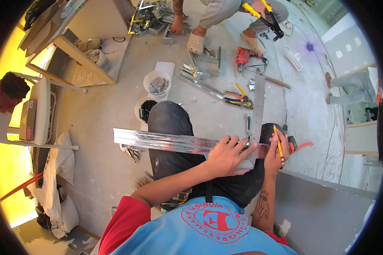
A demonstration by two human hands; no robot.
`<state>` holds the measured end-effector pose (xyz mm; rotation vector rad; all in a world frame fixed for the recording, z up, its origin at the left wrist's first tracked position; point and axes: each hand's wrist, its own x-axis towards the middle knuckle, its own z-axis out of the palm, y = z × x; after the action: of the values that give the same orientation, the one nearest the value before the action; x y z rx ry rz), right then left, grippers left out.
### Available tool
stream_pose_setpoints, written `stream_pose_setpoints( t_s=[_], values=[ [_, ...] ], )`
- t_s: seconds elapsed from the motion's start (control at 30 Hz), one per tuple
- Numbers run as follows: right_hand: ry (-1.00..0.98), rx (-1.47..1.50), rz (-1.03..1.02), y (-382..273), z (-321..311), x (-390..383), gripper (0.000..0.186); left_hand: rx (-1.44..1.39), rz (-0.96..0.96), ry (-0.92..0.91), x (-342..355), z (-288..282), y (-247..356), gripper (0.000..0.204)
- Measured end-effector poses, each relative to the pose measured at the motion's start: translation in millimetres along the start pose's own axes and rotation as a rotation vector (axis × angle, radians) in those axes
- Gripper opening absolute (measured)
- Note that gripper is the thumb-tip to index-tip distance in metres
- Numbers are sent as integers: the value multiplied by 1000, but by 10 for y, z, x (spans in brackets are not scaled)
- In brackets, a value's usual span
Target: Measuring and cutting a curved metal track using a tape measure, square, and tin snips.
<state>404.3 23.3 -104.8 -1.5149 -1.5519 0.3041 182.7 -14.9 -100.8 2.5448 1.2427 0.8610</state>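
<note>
— Okay, main piece first. Where is it?
— Silvery metal profile (166, 141), lying across the lap over the left thigh (169, 163), 1 end jutting out past it on the left. Single or nested pieces, can't tell.
— Left hand?
— Left hand (225, 157) lies over the profile's right part, fingers slightly apart, reaching to the foot of the steel square (258, 106). Clamped or just resting: can't tell, underside hidden.
— Square's position?
— Long blade runs away from the body, roughly crosswise to the profile, left of the right knee.
— Right hand?
— Right hand (276, 151), just beside the square, fingers together around a yellow pencil (279, 146).
— Nearby?
— Tape measure (291, 144) just beyond the right hand. Utility knife (248, 124) left of the blade, pliers (238, 100) farther up. White tub (147, 81) of small metal bits beyond the left knee.
— Farther out?
— Red drill (247, 57) on the floor. Crouching co-worker (221, 12) in pale clogs, 1 hand at a metal scrap pile (157, 19), the other on a yellow-handled tool (270, 23). Far right, another person (351, 87), standing. Far left, white chair (41, 112) with a box (28, 120).
</note>
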Motion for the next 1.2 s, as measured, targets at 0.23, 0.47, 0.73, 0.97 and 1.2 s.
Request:
stream_pose_setpoints(
  t_s=[0.23,0.47,0.73,0.97,1.2],
  values=[
    [-5,-9,-1,-51,-11,-18,28,9,-23,21,-31,-11,24,92],
    [36,131,120,-95,-148,-56,28,-64,-8,-83,32,35,47,96],
    [-14,295,92,-638,-753,-229,20,-83,-88,-136,141,-237,-32,98],
    [-75,146,-2,-612,-573,-526,17,-71,-78,-146,166,-205,51,101],
    [-33,178,-84,-460,-339,-417,21,-45,-68,-149,189,-204,62,101]
  ],
)
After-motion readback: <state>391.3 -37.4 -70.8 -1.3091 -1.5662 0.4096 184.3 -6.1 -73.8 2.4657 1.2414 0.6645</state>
